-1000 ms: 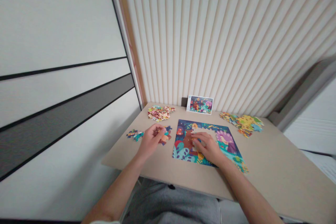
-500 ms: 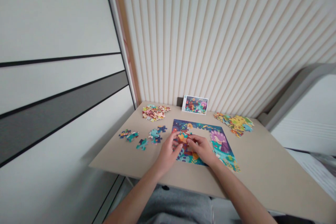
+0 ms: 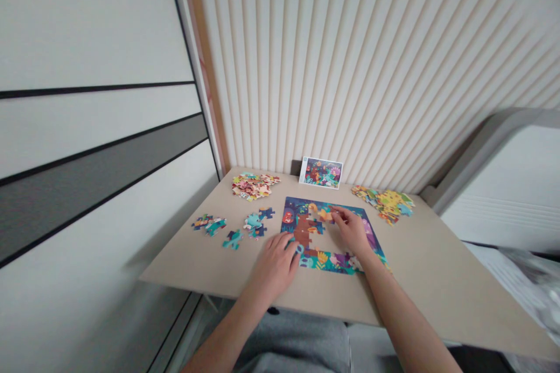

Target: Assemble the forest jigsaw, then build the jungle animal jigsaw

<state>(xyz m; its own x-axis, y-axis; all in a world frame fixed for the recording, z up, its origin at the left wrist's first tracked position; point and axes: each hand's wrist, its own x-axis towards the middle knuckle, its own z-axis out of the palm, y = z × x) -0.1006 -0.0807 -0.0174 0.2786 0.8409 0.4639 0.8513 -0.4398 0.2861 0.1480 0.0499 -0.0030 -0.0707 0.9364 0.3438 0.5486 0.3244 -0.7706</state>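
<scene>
A partly assembled jigsaw puzzle (image 3: 301, 232) with a dark blue forest border and a brown figure lies on the table, and bare tabletop shows through its middle. My right hand (image 3: 353, 233) is over the upper part of that gap, its thumb and fingers pinching an orange and blue puzzle piece (image 3: 324, 214). Resting at the puzzle's lower left edge is my left hand (image 3: 276, 259), palm down, its fingers stretched out on the border and holding nothing. The right hand and forearm hide part of the puzzle's right side.
A picture card (image 3: 321, 173) leans at the back against the ribbed panel. Several loose blue-teal pieces (image 3: 254, 224) lie left of the puzzle. A reddish pile of pieces (image 3: 254, 185) sits back left, a yellow pile (image 3: 389, 204) back right. A white cabinet wall stands at left.
My right hand has moved up and away from the left hand, carrying the orange piece toward the puzzle's top. My left hand has let go and come down to the lower left edge.
</scene>
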